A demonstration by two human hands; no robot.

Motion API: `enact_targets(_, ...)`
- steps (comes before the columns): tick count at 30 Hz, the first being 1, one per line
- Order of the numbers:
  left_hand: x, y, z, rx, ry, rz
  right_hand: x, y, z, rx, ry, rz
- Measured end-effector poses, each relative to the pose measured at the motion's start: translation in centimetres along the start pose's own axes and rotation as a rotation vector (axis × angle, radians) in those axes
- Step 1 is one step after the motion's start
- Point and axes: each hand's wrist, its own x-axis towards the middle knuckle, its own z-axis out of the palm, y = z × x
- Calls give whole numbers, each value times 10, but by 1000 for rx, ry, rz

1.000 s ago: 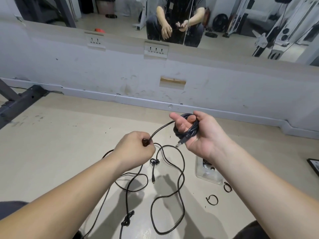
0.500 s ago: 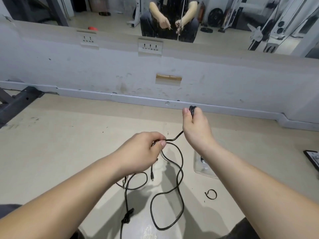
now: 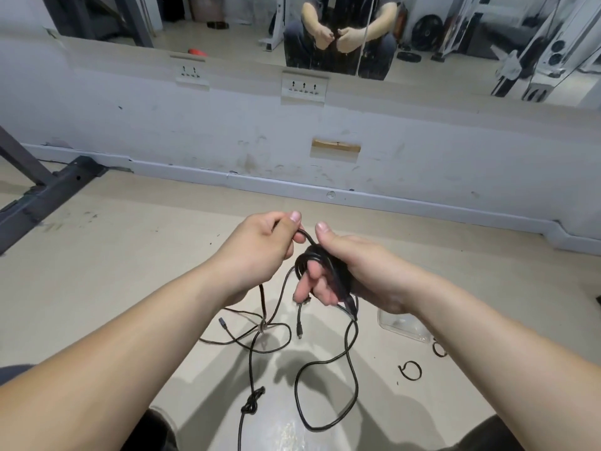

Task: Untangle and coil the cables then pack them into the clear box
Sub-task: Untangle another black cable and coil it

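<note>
Black cable [image 3: 348, 354], partly wound. A coil [image 3: 328, 260] of it sits above the floor [image 3: 113, 271] at mid-scene, wrapped round the fingers of the right hand [image 3: 361, 271], which curl about it while the thumb points far. A short strand arches left from the coil to the left hand [image 3: 257, 245], which pinches it between thumb and curled fingers. The two hands are just beside each other. The rest of the cable hangs from the hands and lies in loose loops on the near floor, with a knot [image 3: 253, 403] at near left and two plug ends [image 3: 300, 332] free among the loops. The clear box [image 3: 401, 325] lies on the floor to the right, partly hidden by the right forearm. Two black rings [image 3: 410, 371] lie near it. Far side: a scuffed wall [image 3: 130, 125] with sockets [image 3: 303, 87] below a mirror [image 3: 227, 24]. A dark metal frame [image 3: 48, 190] stands at far left.
</note>
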Motion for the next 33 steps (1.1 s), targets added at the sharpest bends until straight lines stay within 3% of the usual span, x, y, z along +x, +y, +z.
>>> enact_targets(5, 2, -17, 3, 109, 44, -8, -3, -6, -1, 360, -11, 36)
enact_targets(8, -1, -29, 14, 239, 8, 15, 2, -8, -12, 676, 181, 49)
enact_targets(11, -9, -34, 33, 200, -202, -34, 7, -4, -23, 906, 345, 7)
enact_targets(13, -14, -40, 43, 236, -329, -97, 13, 2, -22, 817, 427, -13)
enact_targets(15, -16, -42, 45, 359, -398, -143, 21, 10, -19, 497, 571, -29)
enact_targets(17, -16, -39, 44, 393, -411, -166, 24, 14, -20, 235, 714, -70)
enact_targets(20, -16, -29, 42, 297, -424, -153, 21, 15, -26, -83, 787, -28)
enact_targets(23, -17, -11, 37, 230, -351, 15, 16, 19, -20, -472, 672, -6)
enact_targets(25, -15, -3, 28, 247, -216, 146, 12, 17, -10, -563, 575, -32)
enact_targets(29, -9, 0, 13, 209, -34, 231, 4, 4, -1, -440, 406, -65)
enact_targets(33, -5, 0, 5, 65, 80, 211, 0, -3, 4, -51, 93, 83)
